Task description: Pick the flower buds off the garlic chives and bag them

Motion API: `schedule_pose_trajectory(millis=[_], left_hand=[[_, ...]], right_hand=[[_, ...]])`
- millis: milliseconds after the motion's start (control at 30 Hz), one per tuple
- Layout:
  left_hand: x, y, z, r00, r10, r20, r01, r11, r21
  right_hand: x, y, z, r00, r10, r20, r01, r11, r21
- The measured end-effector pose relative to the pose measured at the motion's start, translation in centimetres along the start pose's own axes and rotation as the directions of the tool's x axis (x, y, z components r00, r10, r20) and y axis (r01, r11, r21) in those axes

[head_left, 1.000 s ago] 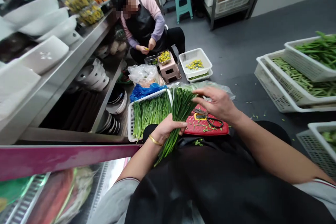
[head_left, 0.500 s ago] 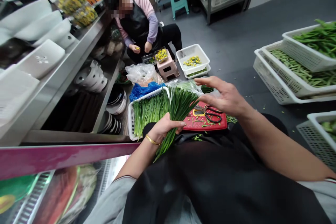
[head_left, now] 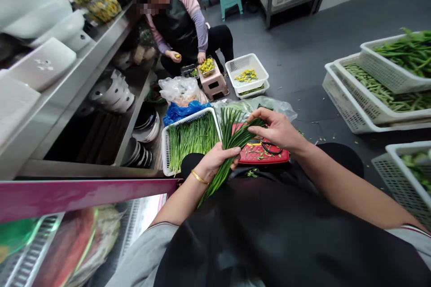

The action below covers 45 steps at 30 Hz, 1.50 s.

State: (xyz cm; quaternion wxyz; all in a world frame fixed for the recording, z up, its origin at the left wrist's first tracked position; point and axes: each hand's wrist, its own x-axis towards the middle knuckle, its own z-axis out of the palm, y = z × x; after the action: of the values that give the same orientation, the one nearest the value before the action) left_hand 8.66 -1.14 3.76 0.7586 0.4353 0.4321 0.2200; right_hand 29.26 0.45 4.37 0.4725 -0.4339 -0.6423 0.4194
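My left hand (head_left: pixel 218 159), a gold bangle at its wrist, is closed around the middle of a bunch of long green chives (head_left: pixel 220 181). The lower ends slant down over my black apron. At the upper right of the bunch, my right hand (head_left: pixel 278 130) has thumb and fingers closed on some of the stems, which spread toward it. Below the bunch is a red stool top (head_left: pixel 279 159) strewn with green bits. On it lie black-handled scissors (head_left: pixel 271 149), partly hidden by the chives and my right hand. More chives fill a white basket (head_left: pixel 165 157) at the left.
A co-worker (head_left: pixel 178 22) sits ahead, hands near yellow flowers on a pink stool (head_left: pixel 213 85). White baskets (head_left: pixel 353 112) of green beans stand at the right. A steel shelf (head_left: pixel 90 49) with white bowls runs along the left. Plastic bags (head_left: pixel 283 106) lie beyond the red stool.
My right hand has gone from open beside the bunch to closed on some stems, fanning them rightward. The co-worker's hand has moved to the yellow flowers. The view has shifted slightly.
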Motion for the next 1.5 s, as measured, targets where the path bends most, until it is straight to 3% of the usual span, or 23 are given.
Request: schedule_pose_trajectory(millis=[100, 233, 300, 533, 600, 700, 733, 833, 1033, 1133, 1267, 1333, 1433, 1500], left_hand=[[0.0, 0.2, 0.4, 1.0, 0.001, -0.013, -0.001, 1.0, 0.006], [-0.1, 0.4, 0.7, 1.0, 0.023, 0.012, -0.023, 0.998, 0.05], [-0.1, 0.4, 0.9, 0.999, 0.026, 0.02, -0.028, 0.997, 0.07], [0.0, 0.4, 1.0, 0.998, 0.035, 0.045, -0.041, 0.992, 0.12], [-0.1, 0.3, 0.9, 0.998, 0.037, 0.049, -0.043, 0.992, 0.121], [-0.1, 0.2, 0.7, 0.999, 0.038, 0.037, -0.04, 0.996, 0.077], [-0.2, 0.2, 0.6, 0.999, 0.036, 0.031, -0.038, 0.997, 0.064], [-0.1, 0.2, 0.5, 0.999, 0.037, 0.035, -0.039, 0.998, 0.056], [0.1, 0.3, 0.9, 0.998, 0.024, 0.052, -0.028, 0.997, 0.073], [0.0, 0.2, 1.0, 0.999, 0.008, 0.042, -0.011, 0.997, 0.078], [0.1, 0.1, 0.7, 0.999, 0.022, 0.039, -0.024, 0.998, 0.05], [0.3, 0.0, 0.5, 0.999, 0.02, 0.026, -0.021, 0.999, 0.044], [0.6, -0.2, 0.5, 1.0, 0.007, -0.003, -0.007, 0.999, 0.053], [0.9, -0.4, 0.6, 1.0, 0.004, -0.01, -0.003, 0.998, 0.066]], right_hand=[[0.2, -1.1, -1.4, 0.997, -0.059, 0.043, 0.065, 0.988, -0.143], [0.9, -2.4, -3.4, 0.992, -0.078, -0.095, 0.051, 0.965, -0.258], [1.4, -2.9, -3.7, 0.99, -0.091, -0.111, 0.056, 0.958, -0.281], [2.6, -3.1, -2.3, 0.989, -0.005, 0.147, 0.047, 0.957, -0.287], [2.6, -2.7, -2.9, 0.996, -0.009, 0.086, 0.029, 0.971, -0.237], [2.0, -2.5, -4.9, 0.988, -0.03, -0.152, 0.007, 0.989, -0.149], [1.7, -2.6, -5.6, 0.986, -0.023, -0.167, 0.0, 0.99, -0.139], [0.8, -3.1, -6.7, 1.0, -0.004, 0.03, 0.011, 0.973, -0.232], [1.2, -2.9, -3.6, 0.981, -0.152, 0.118, 0.189, 0.881, -0.435], [1.9, -2.1, -2.4, 0.967, -0.136, 0.215, 0.219, 0.875, -0.431], [1.5, -1.4, -2.4, 0.956, -0.163, 0.244, 0.249, 0.89, -0.381], [0.8, -1.2, -2.5, 0.952, -0.168, 0.256, 0.278, 0.827, -0.489], [-0.2, -1.0, -2.3, 0.947, -0.206, 0.245, 0.319, 0.658, -0.682], [-0.7, -0.8, -2.0, 0.948, -0.227, 0.222, 0.316, 0.627, -0.712]])
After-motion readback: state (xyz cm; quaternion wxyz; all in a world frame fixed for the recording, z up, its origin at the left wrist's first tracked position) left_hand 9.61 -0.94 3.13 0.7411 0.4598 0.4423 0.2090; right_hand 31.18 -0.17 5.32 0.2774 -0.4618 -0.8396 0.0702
